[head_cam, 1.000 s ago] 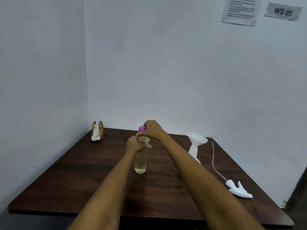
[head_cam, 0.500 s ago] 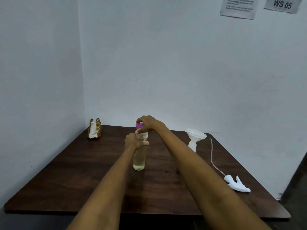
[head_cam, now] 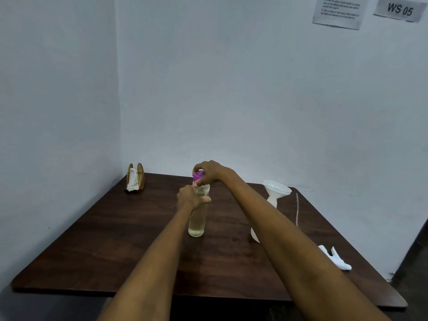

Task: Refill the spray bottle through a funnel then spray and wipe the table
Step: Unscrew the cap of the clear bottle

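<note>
Bottle (head_cam: 196,218): standing mid-surface (head_cam: 115,239), holding pale liquid; probably light, smooth, likely slippery.
Left hand (head_cam: 191,198): wrapping the bottle's upper body, steadying it.
Right hand (head_cam: 209,173): pinching the purple cap (head_cam: 198,176) above the bottle.
Funnel (head_cam: 275,191): sitting in a white container right of the bottle.
Sprayer (head_cam: 335,259): lying further right.
</note>
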A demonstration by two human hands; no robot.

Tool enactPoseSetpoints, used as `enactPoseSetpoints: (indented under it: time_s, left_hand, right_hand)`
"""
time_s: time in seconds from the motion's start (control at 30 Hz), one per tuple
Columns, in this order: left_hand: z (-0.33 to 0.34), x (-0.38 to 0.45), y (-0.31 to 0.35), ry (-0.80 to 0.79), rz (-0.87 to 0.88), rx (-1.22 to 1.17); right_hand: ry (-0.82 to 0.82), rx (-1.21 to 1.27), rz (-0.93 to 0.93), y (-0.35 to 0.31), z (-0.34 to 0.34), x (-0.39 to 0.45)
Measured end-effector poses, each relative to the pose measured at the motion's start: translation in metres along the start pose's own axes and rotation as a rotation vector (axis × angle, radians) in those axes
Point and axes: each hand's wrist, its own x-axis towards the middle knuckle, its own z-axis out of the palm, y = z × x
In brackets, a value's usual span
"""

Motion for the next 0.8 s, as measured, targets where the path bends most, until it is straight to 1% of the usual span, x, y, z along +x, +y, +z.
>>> enactPoseSetpoints:
  time_s: [0.1,0.4,0.47,0.57,0.67,0.8]
  left_hand:
    - [0.000,-0.001,0.000,0.003,0.005,-0.025]
    - [-0.005,-0.003,0.003,-0.039,0.007,0.010]
    - [-0.008,-0.003,0.003,-0.064,0.009,0.011]
    - [-0.012,0.001,-0.001,-0.141,0.010,-0.046]
    - [-0.013,0.000,0.000,-0.164,-0.001,-0.060]
    - [-0.008,0.001,0.003,-0.162,-0.016,-0.035]
  right_hand:
    - [-0.011,-0.001,-0.007,0.000,-0.001,0.001]
    - [-0.015,-0.015,-0.036,0.001,-0.002,0.002]
    - [-0.022,-0.028,-0.050,0.001,-0.003,0.001]
    - [-0.075,-0.005,-0.093,0.002,-0.005,-0.002]
    - [-0.087,-0.028,-0.128,0.003,-0.006,-0.006]
    - [-0.109,-0.012,-0.052,0.004,-0.007,-0.008]
